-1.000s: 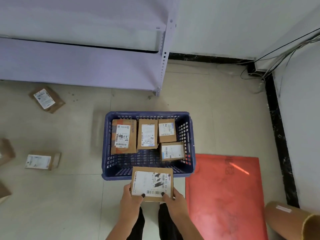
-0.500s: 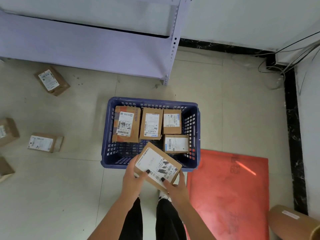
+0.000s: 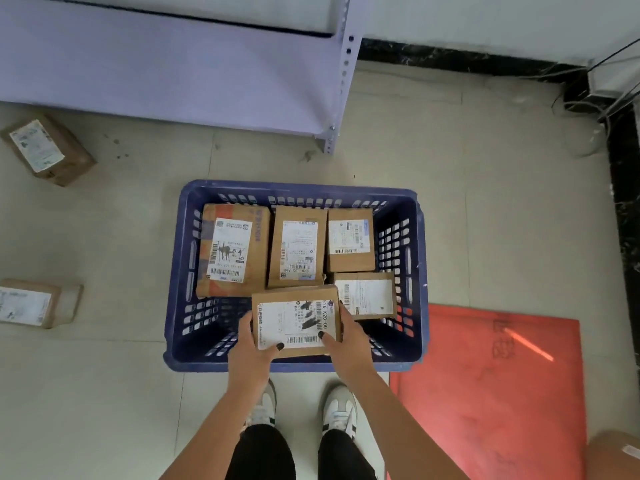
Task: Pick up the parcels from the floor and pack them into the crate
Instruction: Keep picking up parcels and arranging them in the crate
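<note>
Brown cardboard parcels [image 3: 48,148] lie on the floor [image 3: 104,393] at left. Left hand [image 3: 251,348] and right hand [image 3: 349,337] each grip a side of the labelled parcel [image 3: 294,320], held inside the blue crate [image 3: 183,271] near four packed boxes [image 3: 298,245].

Storeroom or parcel depot: slotted-steel shelving unit [image 3: 341,81], labelled cardboard parcels [image 3: 48,150] scattered on tiled floor [image 3: 485,220], blue plastic crate [image 3: 419,271], loose wall cables [image 3: 616,91]
</note>
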Action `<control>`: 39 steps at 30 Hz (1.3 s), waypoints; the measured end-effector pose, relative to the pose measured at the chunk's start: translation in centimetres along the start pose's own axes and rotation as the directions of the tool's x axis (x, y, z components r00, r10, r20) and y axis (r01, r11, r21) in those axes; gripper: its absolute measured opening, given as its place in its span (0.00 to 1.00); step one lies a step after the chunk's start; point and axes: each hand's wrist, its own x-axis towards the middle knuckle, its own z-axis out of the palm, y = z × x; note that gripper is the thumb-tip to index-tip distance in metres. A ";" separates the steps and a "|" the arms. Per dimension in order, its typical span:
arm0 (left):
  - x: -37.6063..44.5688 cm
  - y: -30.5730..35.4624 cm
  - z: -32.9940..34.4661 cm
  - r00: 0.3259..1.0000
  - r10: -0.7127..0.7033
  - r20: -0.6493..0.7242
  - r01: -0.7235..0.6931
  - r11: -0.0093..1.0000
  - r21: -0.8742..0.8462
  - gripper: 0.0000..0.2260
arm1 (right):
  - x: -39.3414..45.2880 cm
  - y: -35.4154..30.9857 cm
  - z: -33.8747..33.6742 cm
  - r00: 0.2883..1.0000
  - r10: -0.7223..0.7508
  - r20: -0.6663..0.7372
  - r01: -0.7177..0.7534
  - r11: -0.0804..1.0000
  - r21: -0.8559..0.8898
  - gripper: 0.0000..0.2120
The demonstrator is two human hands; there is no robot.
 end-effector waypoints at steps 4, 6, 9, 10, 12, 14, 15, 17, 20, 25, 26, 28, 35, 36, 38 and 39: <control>1.5 -1.5 0.8 1.000 0.028 0.015 -0.028 0.998 0.061 0.32 | 1.7 2.0 1.9 0.999 0.039 0.016 -0.038 0.998 -0.059 0.30; 1.9 -1.7 1.0 1.000 0.024 0.017 -0.025 0.997 0.073 0.32 | 2.1 2.4 2.3 0.999 0.049 0.019 -0.048 0.997 -0.066 0.31; 2.8 -1.8 1.3 0.999 -0.004 0.034 0.000 0.993 0.116 0.33 | 3.1 2.5 2.4 0.996 0.078 0.045 -0.075 0.994 -0.080 0.30; 3.1 -1.8 1.5 0.999 -0.007 0.039 0.002 0.990 0.138 0.32 | 3.4 2.4 2.4 0.995 0.090 0.051 -0.085 0.992 -0.098 0.30; 3.4 -1.7 1.9 0.999 0.004 0.053 -0.013 0.983 0.181 0.30 | 3.8 2.5 2.3 0.992 0.118 0.052 -0.112 0.988 -0.109 0.30; 3.7 -1.6 2.4 0.998 0.001 0.062 -0.013 0.980 0.198 0.28 | 4.1 2.7 2.3 0.990 0.138 0.044 -0.133 0.987 -0.094 0.29; 4.0 -1.6 2.6 0.998 -0.006 0.058 -0.006 0.979 0.205 0.27 | 4.2 2.7 2.3 0.988 0.147 0.039 -0.143 0.986 -0.087 0.28; 4.5 -1.8 3.0 0.999 -0.014 0.039 0.005 0.975 0.221 0.24 | 4.5 2.9 2.5 0.983 0.178 0.040 -0.174 0.981 -0.082 0.28; 5.6 -2.3 3.1 1.000 -0.018 0.020 0.013 0.971 0.240 0.19 | 5.2 2.9 2.9 0.974 0.218 0.063 -0.210 0.971 -0.112 0.25; 7.9 -3.1 3.0 1.000 0.001 -0.026 0.007 0.957 0.291 0.11 | 6.4 2.5 3.6 0.972 0.222 0.078 -0.208 0.966 -0.155 0.23; 8.3 -3.2 3.2 0.999 0.002 -0.034 0.008 0.957 0.291 0.10 | 6.6 2.4 3.8 0.970 0.230 0.073 -0.219 0.966 -0.140 0.25; 9.2 -3.3 3.6 0.998 -0.020 -0.055 0.034 0.965 0.259 0.09 | 6.8 2.8 4.1 0.971 0.235 0.031 -0.234 0.971 -0.044 0.26; 11.4 -4.7 5.0 0.992 -0.101 -0.073 0.114 0.971 0.208 0.08 | 8.0 2.7 4.5 0.973 0.224 0.044 -0.206 0.945 -0.254 0.21; 11.6 -4.9 5.0 0.992 -0.101 -0.076 0.115 0.972 0.204 0.08 | 8.1 2.5 4.9 0.974 0.222 0.053 -0.195 0.930 -0.313 0.23; 12.0 -5.2 4.9 0.993 -0.090 -0.079 0.104 0.974 0.201 0.08 | 8.2 2.4 5.7 0.975 0.216 0.052 -0.171 0.877 -0.448 0.29; 12.0 -5.4 4.8 0.993 -0.083 -0.079 0.098 0.973 0.208 0.08 | 8.2 2.4 6.1 0.976 0.211 0.047 -0.159 0.847 -0.507 0.32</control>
